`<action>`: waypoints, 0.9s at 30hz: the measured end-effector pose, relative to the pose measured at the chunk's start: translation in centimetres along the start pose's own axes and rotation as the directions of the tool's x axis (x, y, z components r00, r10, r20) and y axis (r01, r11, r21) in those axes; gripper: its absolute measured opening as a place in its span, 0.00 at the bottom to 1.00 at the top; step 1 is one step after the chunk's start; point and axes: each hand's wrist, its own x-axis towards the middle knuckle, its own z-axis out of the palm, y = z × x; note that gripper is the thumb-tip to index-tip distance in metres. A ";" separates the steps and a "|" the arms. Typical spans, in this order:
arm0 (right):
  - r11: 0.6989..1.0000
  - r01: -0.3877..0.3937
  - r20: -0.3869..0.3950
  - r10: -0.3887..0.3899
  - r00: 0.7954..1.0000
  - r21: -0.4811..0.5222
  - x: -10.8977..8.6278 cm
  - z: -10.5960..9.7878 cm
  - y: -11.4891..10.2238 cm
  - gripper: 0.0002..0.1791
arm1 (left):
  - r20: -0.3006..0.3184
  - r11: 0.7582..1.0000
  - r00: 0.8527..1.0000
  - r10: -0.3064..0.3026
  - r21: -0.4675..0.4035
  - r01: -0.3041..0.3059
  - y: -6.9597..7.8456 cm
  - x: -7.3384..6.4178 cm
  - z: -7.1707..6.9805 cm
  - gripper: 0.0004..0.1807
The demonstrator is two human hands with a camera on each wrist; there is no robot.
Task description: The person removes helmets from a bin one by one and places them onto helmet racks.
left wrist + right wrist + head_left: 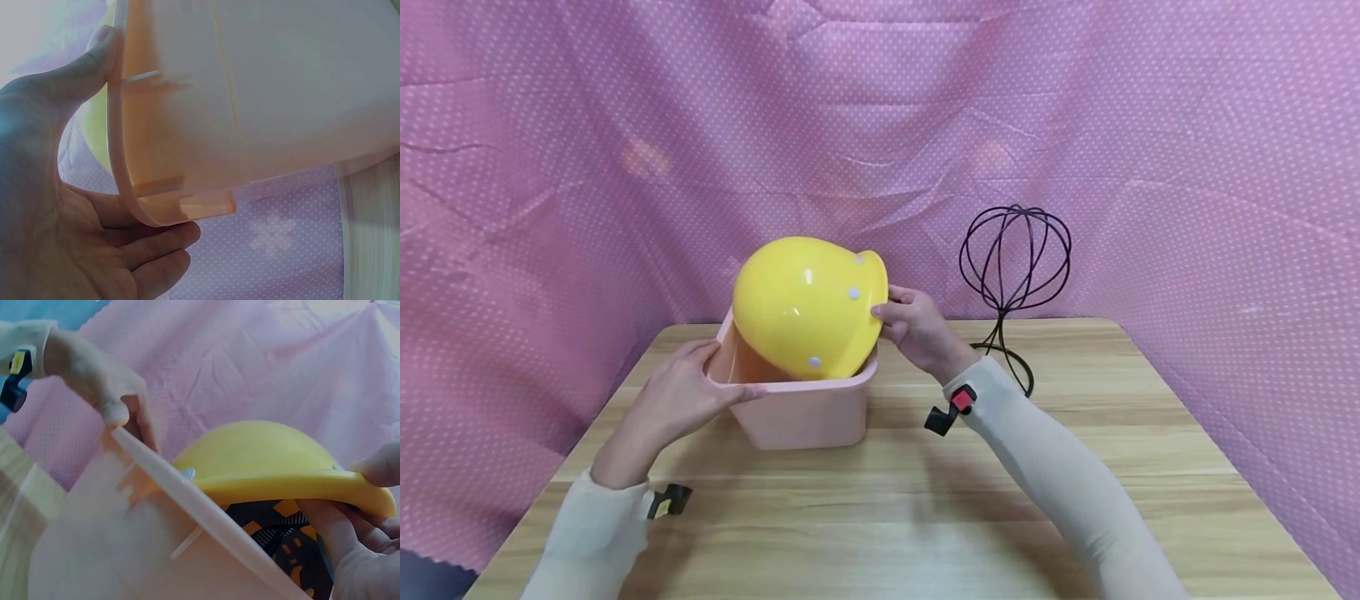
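Well, left hand (677, 397) grips a pink bin (811, 418), right hand (923, 336) a helmet (801, 304) — glossy yellow (pale-studded).

No words, brands, numbers or signs can be read in any view. In the head view, a red patch (962, 399) marks the right wrist device (939, 421), between 4 and 5 o'clock, and a yellow patch (662, 507) the left wrist device (678, 498), between 7 and 8 o'clock; in the left-wrist view, a pale snowflake-like figure (273, 235) stands on the dotted cloth (269, 278), between 4 and 5 o'clock
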 end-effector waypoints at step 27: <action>0.975 0.149 -0.028 -0.146 0.989 0.165 -2.8 1.0 -3.8 0.30 | 0.015 1.000 1.000 0.006 0.007 -0.006 0.1 -0.1 -0.3 0.69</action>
